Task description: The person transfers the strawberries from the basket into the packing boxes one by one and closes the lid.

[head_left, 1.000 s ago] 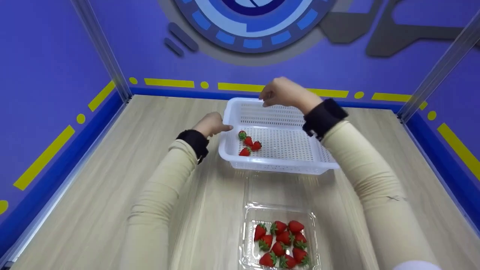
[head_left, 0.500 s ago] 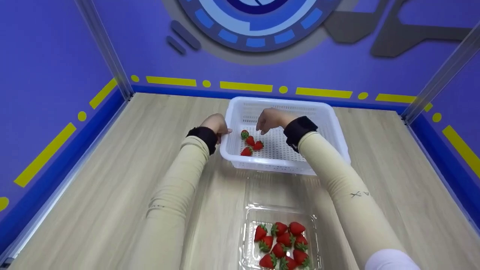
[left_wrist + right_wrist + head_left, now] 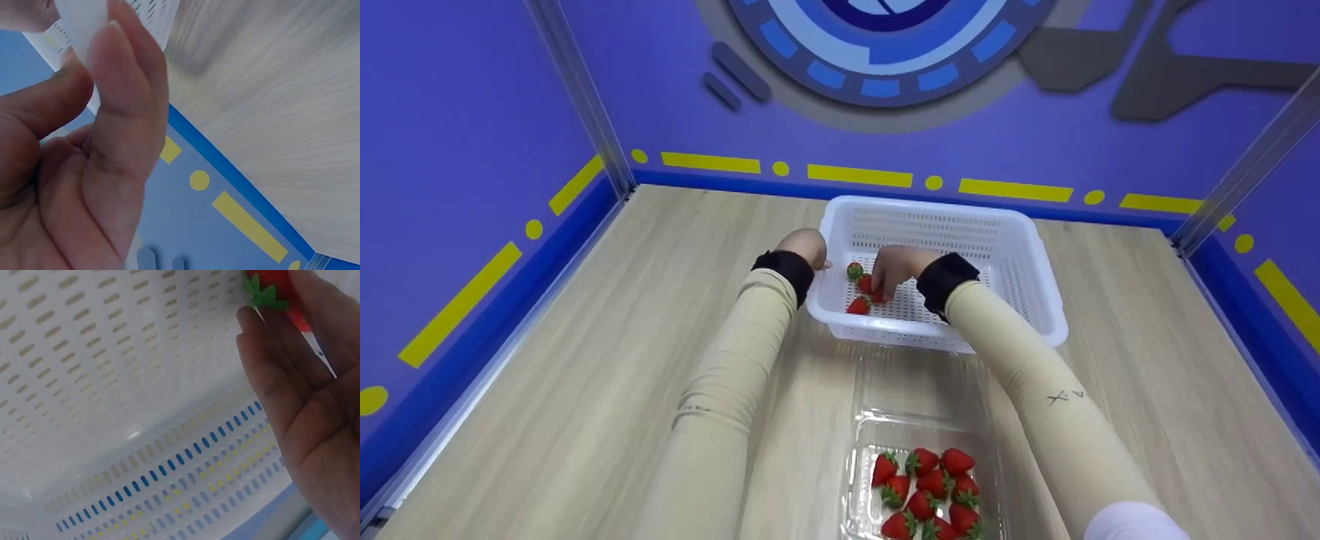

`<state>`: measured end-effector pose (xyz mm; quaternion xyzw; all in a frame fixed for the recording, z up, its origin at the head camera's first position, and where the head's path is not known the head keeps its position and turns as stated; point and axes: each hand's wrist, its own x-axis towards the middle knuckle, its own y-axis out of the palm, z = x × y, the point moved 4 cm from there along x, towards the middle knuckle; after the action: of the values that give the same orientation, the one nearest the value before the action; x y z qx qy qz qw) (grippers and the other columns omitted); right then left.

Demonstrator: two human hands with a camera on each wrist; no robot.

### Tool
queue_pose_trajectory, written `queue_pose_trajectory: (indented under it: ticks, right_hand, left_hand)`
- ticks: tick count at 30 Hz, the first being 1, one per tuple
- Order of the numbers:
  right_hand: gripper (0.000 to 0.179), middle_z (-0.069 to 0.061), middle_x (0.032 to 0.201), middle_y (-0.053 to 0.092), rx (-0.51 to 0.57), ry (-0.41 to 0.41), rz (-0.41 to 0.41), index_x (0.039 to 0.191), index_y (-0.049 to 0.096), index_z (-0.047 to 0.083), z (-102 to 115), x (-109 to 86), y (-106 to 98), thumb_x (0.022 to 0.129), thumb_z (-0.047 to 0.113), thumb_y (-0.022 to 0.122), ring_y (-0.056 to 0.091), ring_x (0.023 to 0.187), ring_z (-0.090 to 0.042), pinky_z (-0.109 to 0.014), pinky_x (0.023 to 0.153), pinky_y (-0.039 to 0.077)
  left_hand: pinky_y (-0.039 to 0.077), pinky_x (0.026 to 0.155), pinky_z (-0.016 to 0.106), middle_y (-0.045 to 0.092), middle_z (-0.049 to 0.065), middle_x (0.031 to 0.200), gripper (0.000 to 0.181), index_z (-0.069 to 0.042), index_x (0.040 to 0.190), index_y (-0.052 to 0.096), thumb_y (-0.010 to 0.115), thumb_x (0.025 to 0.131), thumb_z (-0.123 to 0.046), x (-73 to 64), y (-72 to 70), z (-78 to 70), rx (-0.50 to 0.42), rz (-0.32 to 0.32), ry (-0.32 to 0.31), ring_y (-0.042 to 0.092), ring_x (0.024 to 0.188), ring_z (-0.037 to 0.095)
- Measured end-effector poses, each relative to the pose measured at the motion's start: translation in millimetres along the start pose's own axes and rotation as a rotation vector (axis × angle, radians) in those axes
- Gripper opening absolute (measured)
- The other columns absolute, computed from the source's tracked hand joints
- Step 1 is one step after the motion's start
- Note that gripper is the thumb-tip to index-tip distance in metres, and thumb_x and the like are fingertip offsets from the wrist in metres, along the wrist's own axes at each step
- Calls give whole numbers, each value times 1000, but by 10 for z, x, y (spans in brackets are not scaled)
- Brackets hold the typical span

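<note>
A white perforated plastic basket (image 3: 1012,225) stands on the table, with a few red strawberries, such as this one (image 3: 858,305), on its floor at the left. My left hand (image 3: 808,246) pinches the basket's left rim between thumb and fingers, as the left wrist view shows. My right hand (image 3: 894,267) reaches down inside the basket. Its thumb and fingertips close about a strawberry with green leaves (image 3: 273,287), which is partly hidden by the fingers. In front of the basket, a clear plastic box (image 3: 851,480) holds several strawberries (image 3: 934,484).
The clear box's transparent lid (image 3: 915,382) lies open toward the basket. Blue printed panels (image 3: 735,135) bound the wooden table (image 3: 607,360) at the back and sides. Metal posts (image 3: 589,105) stand at the rear corners.
My right hand has come down from above the basket's back edge to the strawberries on its floor. The left hand stays at the left rim. The view has shifted slightly.
</note>
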<state>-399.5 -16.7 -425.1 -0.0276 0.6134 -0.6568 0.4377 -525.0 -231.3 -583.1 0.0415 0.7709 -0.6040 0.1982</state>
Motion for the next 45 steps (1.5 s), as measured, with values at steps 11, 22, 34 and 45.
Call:
queue_pose_trajectory:
  ticks: [11,22,34,45]
  right_hand:
    - [24,-11,108,78,1,39,-16,107,79,5,-152,-86,22,83,2,79,62,90,-16,-39,97,58]
    - [18,-22,106,77,33,-119,-217,104,76,-4,-254,-459,-170,86,-1,75,71,99,-34,-45,93,58]
    - [25,-22,112,76,135,-214,-419,115,74,-3,-235,-1148,-558,91,-1,73,73,104,-36,-49,93,61]
    - [28,-17,117,75,51,-379,-611,119,73,1,58,-1685,-576,92,5,75,68,104,-32,-48,92,61]
  left_hand:
    - [61,96,38,72,11,127,42,-3,125,69,75,94,-30,-1543,-669,-389,-223,98,-47,71,113,26]
    - [60,74,27,70,24,124,46,6,132,60,60,103,-29,-2773,-1071,-386,-451,207,49,67,79,19]
    - [45,119,50,52,27,151,55,9,146,48,54,105,-27,-2947,-1514,-384,-392,-46,337,50,142,40]
    - [49,115,48,61,26,142,50,6,145,51,54,103,-22,-3337,-1696,-385,-481,-101,481,59,135,37]
